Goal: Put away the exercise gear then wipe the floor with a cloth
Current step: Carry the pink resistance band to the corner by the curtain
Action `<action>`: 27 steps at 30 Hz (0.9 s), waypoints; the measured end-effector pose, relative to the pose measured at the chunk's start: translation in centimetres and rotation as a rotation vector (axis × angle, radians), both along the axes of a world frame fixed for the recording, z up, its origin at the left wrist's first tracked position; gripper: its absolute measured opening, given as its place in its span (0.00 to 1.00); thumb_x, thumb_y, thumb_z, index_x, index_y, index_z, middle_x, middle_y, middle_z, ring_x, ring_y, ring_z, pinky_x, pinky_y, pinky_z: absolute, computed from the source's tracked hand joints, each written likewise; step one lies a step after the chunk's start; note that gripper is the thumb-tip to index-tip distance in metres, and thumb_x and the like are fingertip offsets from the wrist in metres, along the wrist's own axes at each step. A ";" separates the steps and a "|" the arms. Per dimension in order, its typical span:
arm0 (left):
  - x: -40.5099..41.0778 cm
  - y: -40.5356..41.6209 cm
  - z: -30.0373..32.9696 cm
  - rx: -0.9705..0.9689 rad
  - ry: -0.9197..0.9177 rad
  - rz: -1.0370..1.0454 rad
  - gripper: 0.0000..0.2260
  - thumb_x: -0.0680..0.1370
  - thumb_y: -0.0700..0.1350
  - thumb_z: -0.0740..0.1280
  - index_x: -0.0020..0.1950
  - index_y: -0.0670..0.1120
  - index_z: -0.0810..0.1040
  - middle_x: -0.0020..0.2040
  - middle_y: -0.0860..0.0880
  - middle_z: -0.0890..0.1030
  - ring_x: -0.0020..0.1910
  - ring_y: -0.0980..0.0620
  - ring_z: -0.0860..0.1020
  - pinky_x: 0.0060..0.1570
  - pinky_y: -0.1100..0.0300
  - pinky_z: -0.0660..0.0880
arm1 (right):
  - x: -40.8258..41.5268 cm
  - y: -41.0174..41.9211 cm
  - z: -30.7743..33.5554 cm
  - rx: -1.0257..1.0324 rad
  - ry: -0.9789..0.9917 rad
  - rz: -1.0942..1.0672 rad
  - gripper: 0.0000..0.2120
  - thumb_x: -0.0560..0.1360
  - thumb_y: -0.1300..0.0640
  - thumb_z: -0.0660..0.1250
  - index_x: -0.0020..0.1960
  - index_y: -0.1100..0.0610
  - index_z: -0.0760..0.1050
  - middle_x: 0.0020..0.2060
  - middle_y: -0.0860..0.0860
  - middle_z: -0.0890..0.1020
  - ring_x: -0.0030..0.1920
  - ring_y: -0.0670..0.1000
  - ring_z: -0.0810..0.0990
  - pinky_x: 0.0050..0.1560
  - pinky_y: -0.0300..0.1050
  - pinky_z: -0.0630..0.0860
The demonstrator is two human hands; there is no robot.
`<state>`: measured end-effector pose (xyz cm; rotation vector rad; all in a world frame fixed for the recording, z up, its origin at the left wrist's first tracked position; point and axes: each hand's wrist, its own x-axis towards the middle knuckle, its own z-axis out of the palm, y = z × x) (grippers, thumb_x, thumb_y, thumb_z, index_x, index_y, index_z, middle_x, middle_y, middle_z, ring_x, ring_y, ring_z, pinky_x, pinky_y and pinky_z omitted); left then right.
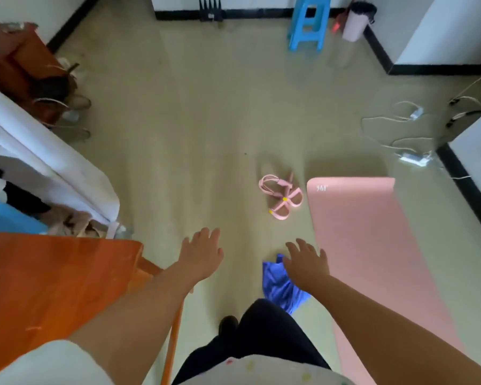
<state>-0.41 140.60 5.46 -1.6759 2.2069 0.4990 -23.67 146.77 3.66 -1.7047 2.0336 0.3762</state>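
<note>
A pink exercise mat (pixel 372 245) lies unrolled on the floor at the right. Just left of its far end sits a pink pull-rope exerciser (pixel 280 197) with yellow spots. A crumpled blue cloth (pixel 279 287) lies on the floor near my feet, partly under my right hand. My left hand (pixel 202 254) is stretched out in the air, fingers spread, holding nothing. My right hand (pixel 306 263) is also stretched out with fingers spread, above the blue cloth and beside the mat's left edge, holding nothing.
An orange table (pixel 53 287) stands at the lower left, with a white-covered bed (pixel 47 162) and clothes behind it. A blue stool (pixel 307 26) and a pink bin (pixel 356 22) stand by the far wall. White cables and chargers (pixel 406 134) lie at the right.
</note>
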 end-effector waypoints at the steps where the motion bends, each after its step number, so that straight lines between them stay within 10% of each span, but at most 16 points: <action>1: -0.7 -2.4 0.1 0.011 -0.010 -0.036 0.24 0.81 0.51 0.51 0.76 0.47 0.53 0.73 0.44 0.62 0.70 0.45 0.64 0.68 0.48 0.61 | -0.4 -2.1 0.1 0.000 0.028 -0.016 0.21 0.81 0.48 0.51 0.73 0.50 0.58 0.72 0.51 0.60 0.71 0.52 0.62 0.70 0.56 0.57; 17: -12.3 -40.3 -3.2 0.126 0.013 -0.313 0.24 0.81 0.51 0.52 0.77 0.46 0.53 0.72 0.44 0.63 0.68 0.45 0.66 0.64 0.51 0.66 | -10.2 -35.1 -3.3 0.135 -0.053 -0.314 0.22 0.81 0.48 0.49 0.74 0.51 0.56 0.73 0.52 0.59 0.71 0.54 0.62 0.70 0.56 0.58; 27: -21.7 -56.3 -10.2 0.363 -0.099 -0.737 0.24 0.80 0.50 0.54 0.76 0.49 0.56 0.71 0.45 0.65 0.66 0.44 0.68 0.61 0.50 0.70 | -13.0 -42.0 -9.0 0.230 -0.205 -1.003 0.22 0.81 0.48 0.51 0.74 0.52 0.58 0.70 0.54 0.64 0.68 0.57 0.66 0.63 0.53 0.67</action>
